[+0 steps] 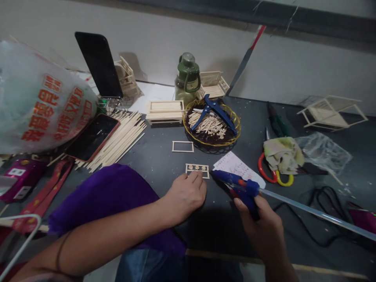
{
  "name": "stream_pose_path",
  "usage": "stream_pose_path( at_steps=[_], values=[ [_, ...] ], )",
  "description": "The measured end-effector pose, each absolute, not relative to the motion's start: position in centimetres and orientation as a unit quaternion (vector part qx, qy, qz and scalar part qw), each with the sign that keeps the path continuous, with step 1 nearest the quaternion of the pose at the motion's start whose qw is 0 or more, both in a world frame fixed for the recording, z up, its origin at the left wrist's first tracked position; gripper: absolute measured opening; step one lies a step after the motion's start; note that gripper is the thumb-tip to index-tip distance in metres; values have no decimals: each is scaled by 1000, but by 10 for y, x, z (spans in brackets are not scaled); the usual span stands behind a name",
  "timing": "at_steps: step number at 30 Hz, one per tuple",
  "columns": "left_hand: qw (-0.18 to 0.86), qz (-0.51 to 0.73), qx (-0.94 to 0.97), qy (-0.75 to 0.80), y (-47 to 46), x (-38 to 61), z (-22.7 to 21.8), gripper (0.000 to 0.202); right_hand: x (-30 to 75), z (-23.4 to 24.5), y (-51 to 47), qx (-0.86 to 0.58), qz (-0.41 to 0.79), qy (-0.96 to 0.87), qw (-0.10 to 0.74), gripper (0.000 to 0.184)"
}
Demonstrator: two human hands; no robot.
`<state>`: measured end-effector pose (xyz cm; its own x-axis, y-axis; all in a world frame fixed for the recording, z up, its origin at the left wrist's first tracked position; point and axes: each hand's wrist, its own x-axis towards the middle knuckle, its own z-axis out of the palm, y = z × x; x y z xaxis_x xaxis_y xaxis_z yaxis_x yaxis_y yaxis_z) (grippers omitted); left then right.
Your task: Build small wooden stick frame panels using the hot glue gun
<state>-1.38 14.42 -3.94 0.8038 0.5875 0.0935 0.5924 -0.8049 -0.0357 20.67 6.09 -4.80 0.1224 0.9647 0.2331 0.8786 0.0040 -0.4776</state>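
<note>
Here my left hand [183, 196] lies palm down on the desk [158, 160], fingers loosely bent and gripping nothing. Its fingertips press the near edge of the small wooden frame [197, 168] just beyond them. My right hand [261, 227] is closed around the blue glue gun [235, 182], whose nozzle sits just beside the frame's right end.

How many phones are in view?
2. An upright phone stands propped at the back left; a red-cased phone lies flat on the wooden sticks, beside the plastic bag. None other shows, though clutter could hide one.
</note>
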Motion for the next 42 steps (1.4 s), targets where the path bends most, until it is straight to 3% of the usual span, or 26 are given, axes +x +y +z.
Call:
stream_pose_path(
  at_steps=[42],
  values=[
    [-2,-40,-949,-314,145,-13,-40,26,202,-41,64,-737,99,-634,210,35]
  ],
)
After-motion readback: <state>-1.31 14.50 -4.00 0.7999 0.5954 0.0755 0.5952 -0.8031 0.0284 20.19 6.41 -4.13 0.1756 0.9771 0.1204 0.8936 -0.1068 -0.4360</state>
